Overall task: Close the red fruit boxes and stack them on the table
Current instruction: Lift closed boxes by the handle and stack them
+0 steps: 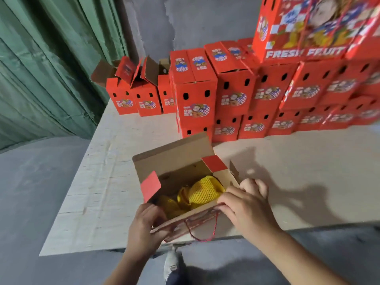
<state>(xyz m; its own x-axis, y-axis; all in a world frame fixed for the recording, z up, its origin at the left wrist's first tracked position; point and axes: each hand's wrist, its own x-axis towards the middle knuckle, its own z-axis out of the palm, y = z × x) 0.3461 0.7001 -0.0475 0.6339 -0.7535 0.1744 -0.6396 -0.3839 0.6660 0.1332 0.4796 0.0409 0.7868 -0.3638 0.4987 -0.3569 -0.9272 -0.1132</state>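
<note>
Fruit box [186, 194], open, at the near edge of the table [98, 182], its brown far flap upright and two small red side tabs [151, 187] tilted inward. Both hands work the near flap [185, 220], which carries a red cord handle [205, 231]. Left hand [144, 225]: fingers curled round the flap's left corner. Right hand [245, 204]: fingers curled over the flap's right end and the box rim. Inside, fruit in yellow foam netting [200, 192] fills the box close to the rim.

Handling, as judged: corrugated card, stiff across its panels yet free to fold at the creases, so the flaps are best taken near their corners and turned about the fold line; pressure at mid-panel may buckle them. The netted fruit is soft-skinned and likely to bruise, so no flap should be forced down on it. A loaded box probably has some weight and is better lifted by its sides or base than by the thin cord.

Closed boxes [236, 95] stand stacked along the far edge; three open ones [135, 99] stand at the far left corner.
</note>
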